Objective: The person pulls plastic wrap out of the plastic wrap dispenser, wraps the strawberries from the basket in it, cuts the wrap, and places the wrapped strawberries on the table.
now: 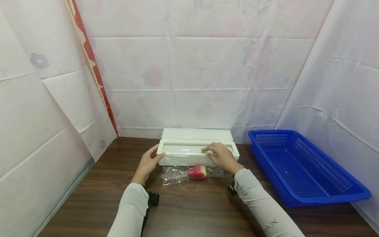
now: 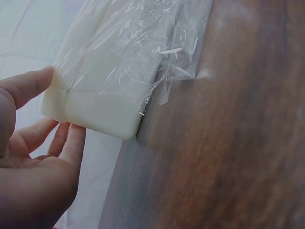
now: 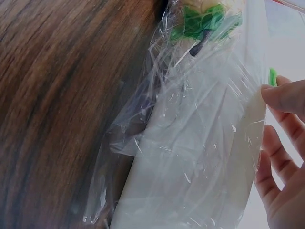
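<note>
A white cling film dispenser (image 1: 179,160) stands on the table with its lid (image 1: 196,135) raised at the back. My left hand (image 1: 148,164) grips its left end, thumb (image 2: 31,86) on the top corner and fingers curled against the end. With thumb and index finger, my right hand (image 1: 220,158) pinches a small green slider cutter (image 1: 203,151) along the dispenser's top. Clear cling film (image 1: 173,174) drapes from the box down its front onto the table. Lying in that film, right before the box, is a red strawberry-shaped fruit (image 1: 197,172); the right wrist view shows its green leaves (image 3: 205,21) and dark stem.
A blue plastic basket (image 1: 296,164) with perforated sides stands to the right, beside my right forearm. The dark wooden table (image 1: 189,210) meets white printed cloth walls (image 1: 192,72) at the back and both sides.
</note>
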Available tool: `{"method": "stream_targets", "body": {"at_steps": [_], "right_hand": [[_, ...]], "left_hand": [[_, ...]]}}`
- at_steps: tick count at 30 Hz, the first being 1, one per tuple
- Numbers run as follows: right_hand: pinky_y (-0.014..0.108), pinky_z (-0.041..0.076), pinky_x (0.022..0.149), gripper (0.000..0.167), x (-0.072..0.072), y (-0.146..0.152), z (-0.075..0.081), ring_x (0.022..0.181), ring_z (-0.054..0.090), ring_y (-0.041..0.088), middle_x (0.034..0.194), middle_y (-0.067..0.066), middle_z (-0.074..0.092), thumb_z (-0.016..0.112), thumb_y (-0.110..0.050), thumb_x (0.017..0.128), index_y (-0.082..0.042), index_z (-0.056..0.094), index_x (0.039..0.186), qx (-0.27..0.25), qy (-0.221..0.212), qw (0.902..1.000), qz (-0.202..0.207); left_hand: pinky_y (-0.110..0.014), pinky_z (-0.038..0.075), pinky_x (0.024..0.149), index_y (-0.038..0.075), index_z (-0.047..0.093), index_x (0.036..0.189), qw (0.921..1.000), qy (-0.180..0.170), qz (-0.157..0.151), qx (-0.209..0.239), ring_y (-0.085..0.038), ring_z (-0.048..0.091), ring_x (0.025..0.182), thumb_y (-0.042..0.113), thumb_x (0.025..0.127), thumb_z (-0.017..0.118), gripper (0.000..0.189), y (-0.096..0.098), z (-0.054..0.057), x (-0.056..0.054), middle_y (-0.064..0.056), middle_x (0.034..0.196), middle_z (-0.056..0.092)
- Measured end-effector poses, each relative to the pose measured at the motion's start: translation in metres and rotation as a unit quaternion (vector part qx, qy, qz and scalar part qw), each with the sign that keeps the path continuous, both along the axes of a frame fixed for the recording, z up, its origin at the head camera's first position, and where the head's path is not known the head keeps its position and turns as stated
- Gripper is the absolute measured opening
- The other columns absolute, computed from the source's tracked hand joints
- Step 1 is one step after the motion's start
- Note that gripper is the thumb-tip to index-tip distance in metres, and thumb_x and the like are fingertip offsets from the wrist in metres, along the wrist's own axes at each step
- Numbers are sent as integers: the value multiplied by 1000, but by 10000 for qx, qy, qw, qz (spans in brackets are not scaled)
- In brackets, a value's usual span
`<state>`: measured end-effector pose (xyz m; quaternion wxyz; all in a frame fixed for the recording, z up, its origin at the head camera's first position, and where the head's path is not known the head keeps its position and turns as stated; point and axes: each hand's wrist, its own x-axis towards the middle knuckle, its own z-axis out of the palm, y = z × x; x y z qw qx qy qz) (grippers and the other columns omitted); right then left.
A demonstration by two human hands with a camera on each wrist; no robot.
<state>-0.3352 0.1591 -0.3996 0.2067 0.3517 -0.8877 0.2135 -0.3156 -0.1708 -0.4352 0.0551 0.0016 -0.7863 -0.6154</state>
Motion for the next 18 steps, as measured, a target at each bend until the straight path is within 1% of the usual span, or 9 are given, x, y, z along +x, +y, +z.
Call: {"method": "stream_targets", "body": {"at_steps": [3, 9, 13, 16, 18], "right_hand": [[36, 53, 75, 29, 0, 0, 0, 93, 62, 20, 114, 0, 70, 74, -6, 90, -18, 74, 116, 31, -43, 10000, 32], [38, 52, 76, 29, -1, 0, 1, 94, 61, 21, 115, 1, 69, 73, -5, 91, -17, 73, 118, 53, -120, 9998, 127], [40, 51, 82, 28, -1, -2, 5, 100, 61, 24, 115, 3, 69, 72, -7, 90, -14, 73, 118, 156, -214, 9996, 136], [40, 51, 84, 28, 0, -4, 10, 99, 61, 24, 111, 3, 69, 74, -10, 89, -12, 73, 116, 293, -273, 9991, 106], [39, 51, 82, 26, 2, -8, 13, 95, 61, 23, 107, 4, 69, 76, -14, 89, -10, 73, 115, 344, -288, 9990, 67]], "left_hand": [[-52, 37, 109, 7, 36, 155, 10000, -14, 8, 1, -36, 43, 135, 30, 97, 69, 71, 0, 0, 0, -21, 147, 46], [-53, 37, 109, 6, 35, 155, 10000, 12, -15, -30, -36, 43, 135, 31, 97, 69, 71, -1, 1, 0, -23, 147, 46], [-52, 37, 109, 6, 35, 155, 10000, 7, -19, -48, -36, 42, 136, 31, 98, 68, 71, -2, 1, 0, -22, 148, 45], [-53, 36, 110, 5, 34, 156, 10000, -7, -23, -83, -37, 41, 137, 31, 98, 68, 72, -1, 1, 0, -23, 149, 44], [-52, 36, 110, 6, 34, 156, 9999, -26, -11, -101, -36, 41, 137, 31, 97, 68, 72, -1, 1, 1, -22, 149, 44]]}}
